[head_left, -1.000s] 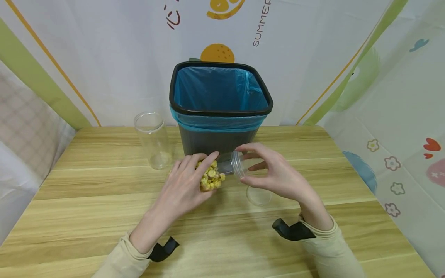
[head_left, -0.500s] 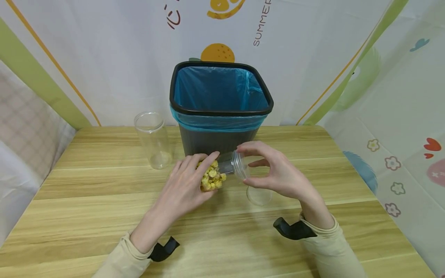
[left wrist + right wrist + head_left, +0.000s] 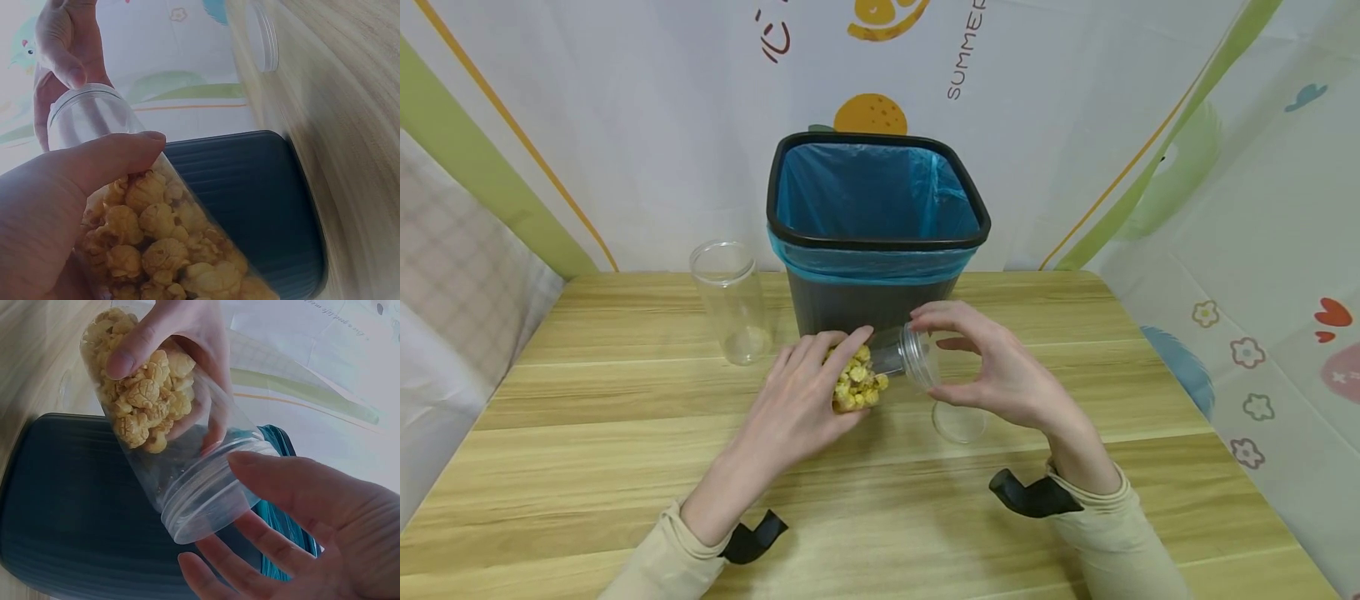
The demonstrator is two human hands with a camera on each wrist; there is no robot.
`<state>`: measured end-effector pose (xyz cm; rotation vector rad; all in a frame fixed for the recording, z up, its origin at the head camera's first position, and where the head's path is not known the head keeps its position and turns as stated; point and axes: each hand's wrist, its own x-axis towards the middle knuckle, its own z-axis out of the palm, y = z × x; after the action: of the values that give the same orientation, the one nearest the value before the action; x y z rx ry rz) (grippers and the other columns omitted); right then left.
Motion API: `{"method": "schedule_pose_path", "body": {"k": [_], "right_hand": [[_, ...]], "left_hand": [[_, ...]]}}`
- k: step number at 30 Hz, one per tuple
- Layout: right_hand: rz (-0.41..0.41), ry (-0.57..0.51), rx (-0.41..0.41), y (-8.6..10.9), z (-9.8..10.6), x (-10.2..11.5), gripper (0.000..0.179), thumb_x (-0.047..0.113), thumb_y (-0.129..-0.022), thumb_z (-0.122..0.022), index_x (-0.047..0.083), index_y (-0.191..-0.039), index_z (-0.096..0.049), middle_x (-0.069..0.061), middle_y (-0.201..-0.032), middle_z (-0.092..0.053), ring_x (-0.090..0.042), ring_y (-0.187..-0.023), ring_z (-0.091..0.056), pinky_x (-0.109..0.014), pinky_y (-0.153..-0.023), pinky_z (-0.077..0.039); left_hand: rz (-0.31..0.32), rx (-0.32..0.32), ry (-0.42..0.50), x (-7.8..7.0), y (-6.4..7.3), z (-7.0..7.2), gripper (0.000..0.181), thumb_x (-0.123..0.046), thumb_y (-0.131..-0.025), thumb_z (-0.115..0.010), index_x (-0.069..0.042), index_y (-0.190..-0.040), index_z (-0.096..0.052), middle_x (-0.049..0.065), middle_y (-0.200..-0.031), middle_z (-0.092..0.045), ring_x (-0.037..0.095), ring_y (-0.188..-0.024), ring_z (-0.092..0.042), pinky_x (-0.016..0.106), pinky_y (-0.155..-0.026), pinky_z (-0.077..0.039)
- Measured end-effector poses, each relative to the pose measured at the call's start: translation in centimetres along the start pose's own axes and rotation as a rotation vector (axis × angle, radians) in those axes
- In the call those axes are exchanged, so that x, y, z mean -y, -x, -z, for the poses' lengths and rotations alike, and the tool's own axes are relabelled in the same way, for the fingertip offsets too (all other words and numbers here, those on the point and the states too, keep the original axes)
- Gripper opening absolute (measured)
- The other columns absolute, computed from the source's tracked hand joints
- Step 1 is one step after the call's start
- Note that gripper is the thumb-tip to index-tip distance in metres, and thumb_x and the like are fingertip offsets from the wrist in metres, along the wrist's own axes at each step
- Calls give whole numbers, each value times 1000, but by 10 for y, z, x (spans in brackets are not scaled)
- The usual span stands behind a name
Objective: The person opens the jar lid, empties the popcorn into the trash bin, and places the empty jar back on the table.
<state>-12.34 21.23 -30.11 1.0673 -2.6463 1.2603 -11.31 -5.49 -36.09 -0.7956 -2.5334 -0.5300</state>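
Note:
A clear jar of popcorn (image 3: 857, 387) lies tilted on its side in front of the trash bin, its threaded end toward the right. My left hand (image 3: 805, 392) grips the jar's body from above, thumb and fingers on either side, as the left wrist view also shows. On the jar's end is a clear lid (image 3: 209, 500). My right hand (image 3: 992, 362) holds this lid by its edge between thumb and fingers. The popcorn has slid to the jar's base, and the part near the lid holds none.
Behind the jar stands a dark trash bin (image 3: 880, 244) lined with a blue bag. An open, clear jar (image 3: 730, 312) stands upright to its left. A clear round lid (image 3: 958, 423) lies on the wooden table (image 3: 880, 517) below my right hand.
The fingers of my right hand have shifted slightly round the lid, with the thumb moving a little to the right. The left hand and the jar stay almost where they were.

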Motion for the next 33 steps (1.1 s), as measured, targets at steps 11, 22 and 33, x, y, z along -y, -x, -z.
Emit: {"method": "schedule_pose_path", "body": {"k": [11,22,33], "right_hand": [[-2,5,-11,2,4,0,74,-1,-78,-86,14,-143,-55,-6,-149,-54,-25,-137,-53,-53,-104,-55],[-36,6,-17,7,7,-4,74,1,-80,-85,14,-145,-53,-5,-148,-54,-26,-135,-56,-51,-104,-55],[-133,3,-16,13,7,-11,73,6,-84,-84,13,-148,-51,-7,-151,-55,-31,-134,-57,-50,-104,-55]], "left_hand": [[-2,-5,3,1,0,0,95,-38,-73,-92,-22,-153,-43,10,-129,-62,32,-113,-62,50,-97,-51],[-5,-5,8,1,0,0,95,-38,-73,-92,-22,-154,-43,9,-129,-62,30,-111,-61,47,-93,-51],[-11,-18,5,1,0,0,96,-37,-72,-93,-22,-153,-43,9,-130,-62,30,-110,-61,47,-93,-51]]}}
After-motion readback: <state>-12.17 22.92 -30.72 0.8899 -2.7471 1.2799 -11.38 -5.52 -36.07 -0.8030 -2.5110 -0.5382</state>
